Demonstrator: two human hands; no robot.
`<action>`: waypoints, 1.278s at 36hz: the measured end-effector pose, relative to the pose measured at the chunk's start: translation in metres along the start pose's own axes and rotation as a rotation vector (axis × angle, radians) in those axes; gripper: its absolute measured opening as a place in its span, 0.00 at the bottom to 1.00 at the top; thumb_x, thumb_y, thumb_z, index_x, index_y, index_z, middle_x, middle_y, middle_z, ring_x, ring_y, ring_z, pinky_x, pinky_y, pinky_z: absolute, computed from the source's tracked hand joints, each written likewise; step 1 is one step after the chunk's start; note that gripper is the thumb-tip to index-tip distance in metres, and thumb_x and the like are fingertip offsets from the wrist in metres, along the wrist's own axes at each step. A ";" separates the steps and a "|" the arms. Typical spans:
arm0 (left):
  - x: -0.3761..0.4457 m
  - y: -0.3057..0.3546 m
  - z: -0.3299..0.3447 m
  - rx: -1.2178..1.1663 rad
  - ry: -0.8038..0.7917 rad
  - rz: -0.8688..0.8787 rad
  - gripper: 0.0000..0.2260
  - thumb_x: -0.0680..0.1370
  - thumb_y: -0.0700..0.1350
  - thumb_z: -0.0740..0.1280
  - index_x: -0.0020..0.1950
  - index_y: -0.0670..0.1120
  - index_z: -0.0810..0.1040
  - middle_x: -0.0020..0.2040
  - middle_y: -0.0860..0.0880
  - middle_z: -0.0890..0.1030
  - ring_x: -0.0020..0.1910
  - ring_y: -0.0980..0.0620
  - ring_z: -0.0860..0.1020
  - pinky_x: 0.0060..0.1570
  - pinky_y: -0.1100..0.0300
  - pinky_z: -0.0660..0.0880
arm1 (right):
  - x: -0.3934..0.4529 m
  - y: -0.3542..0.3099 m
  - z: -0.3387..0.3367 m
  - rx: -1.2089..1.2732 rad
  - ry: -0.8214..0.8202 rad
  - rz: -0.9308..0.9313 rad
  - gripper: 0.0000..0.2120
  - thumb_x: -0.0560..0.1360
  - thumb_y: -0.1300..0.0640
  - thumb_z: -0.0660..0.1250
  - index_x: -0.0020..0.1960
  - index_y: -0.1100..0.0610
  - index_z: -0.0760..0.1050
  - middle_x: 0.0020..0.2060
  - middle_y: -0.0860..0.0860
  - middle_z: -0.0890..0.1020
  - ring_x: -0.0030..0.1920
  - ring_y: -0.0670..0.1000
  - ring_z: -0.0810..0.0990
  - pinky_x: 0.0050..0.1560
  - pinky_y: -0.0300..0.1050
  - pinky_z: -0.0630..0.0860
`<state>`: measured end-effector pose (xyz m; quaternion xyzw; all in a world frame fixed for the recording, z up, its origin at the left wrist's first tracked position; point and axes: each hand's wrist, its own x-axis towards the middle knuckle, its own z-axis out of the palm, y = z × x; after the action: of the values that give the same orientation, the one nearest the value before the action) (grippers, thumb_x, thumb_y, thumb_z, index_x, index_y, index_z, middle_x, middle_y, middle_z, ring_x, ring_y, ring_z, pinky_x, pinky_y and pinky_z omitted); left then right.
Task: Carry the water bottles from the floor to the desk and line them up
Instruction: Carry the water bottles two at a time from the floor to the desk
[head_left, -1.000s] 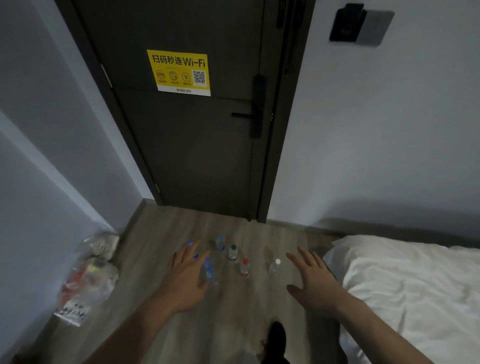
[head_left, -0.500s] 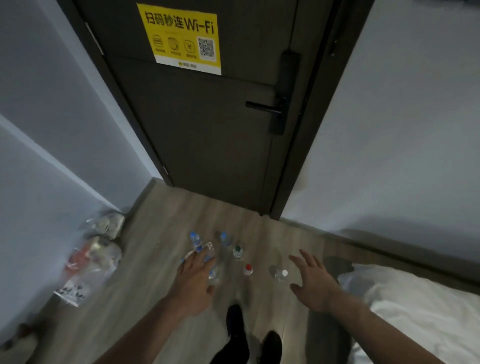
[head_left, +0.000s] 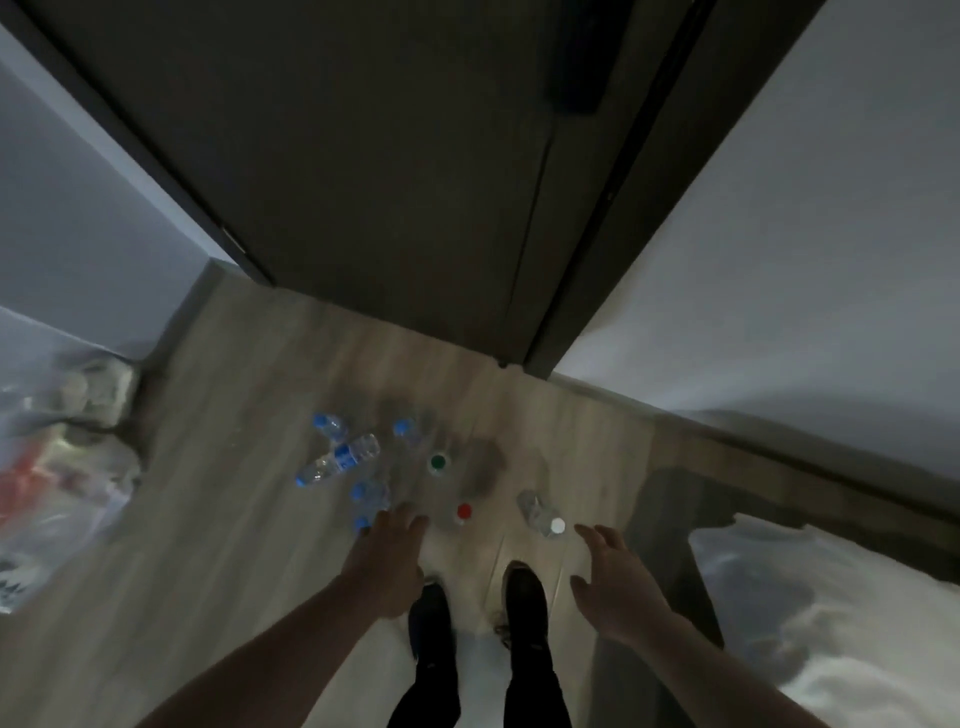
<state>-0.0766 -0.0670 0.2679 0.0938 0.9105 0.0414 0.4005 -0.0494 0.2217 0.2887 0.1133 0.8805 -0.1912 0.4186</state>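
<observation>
Head view now looks steeply down, nearer the bottles (head_left: 363, 467); the door's yellow sign is gone from sight. Left hand (head_left: 387, 556) and right hand (head_left: 613, 582) reach lower, fingers spread, holding nothing.

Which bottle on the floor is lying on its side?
The blue-labelled bottle, left of the green-capped bottle; the others stand upright, caps up.

- Light wood-plank floor (head_left: 218, 545), bearing the objects below.
- Clear plastic water bottles with blue (head_left: 337, 460), green (head_left: 439, 461), red (head_left: 464, 512), white (head_left: 543, 514) caps.
- Translucent plastic bags (head_left: 67, 467), at left wall.
</observation>
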 end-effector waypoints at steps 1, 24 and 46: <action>0.019 0.001 0.012 -0.005 -0.009 0.000 0.29 0.77 0.50 0.65 0.76 0.50 0.60 0.75 0.48 0.59 0.69 0.44 0.65 0.65 0.49 0.69 | 0.020 0.005 0.009 -0.004 -0.013 0.007 0.34 0.79 0.51 0.66 0.80 0.49 0.55 0.78 0.50 0.59 0.74 0.57 0.66 0.70 0.52 0.70; 0.301 0.036 0.219 -0.287 0.048 -0.082 0.11 0.81 0.38 0.61 0.62 0.45 0.75 0.60 0.53 0.69 0.54 0.42 0.78 0.51 0.53 0.74 | 0.305 0.112 0.179 0.122 0.167 0.080 0.14 0.74 0.64 0.69 0.55 0.54 0.69 0.50 0.50 0.68 0.47 0.60 0.81 0.43 0.50 0.76; -0.002 0.062 -0.040 -0.564 0.378 -0.179 0.03 0.76 0.42 0.69 0.48 0.47 0.79 0.53 0.50 0.74 0.41 0.48 0.78 0.38 0.58 0.71 | 0.042 -0.024 -0.075 0.001 0.184 -0.406 0.08 0.73 0.60 0.71 0.51 0.54 0.77 0.50 0.47 0.69 0.41 0.52 0.78 0.43 0.37 0.68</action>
<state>-0.0959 -0.0070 0.3058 -0.1100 0.9260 0.2724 0.2372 -0.1367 0.2343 0.3047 -0.0494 0.9197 -0.2609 0.2893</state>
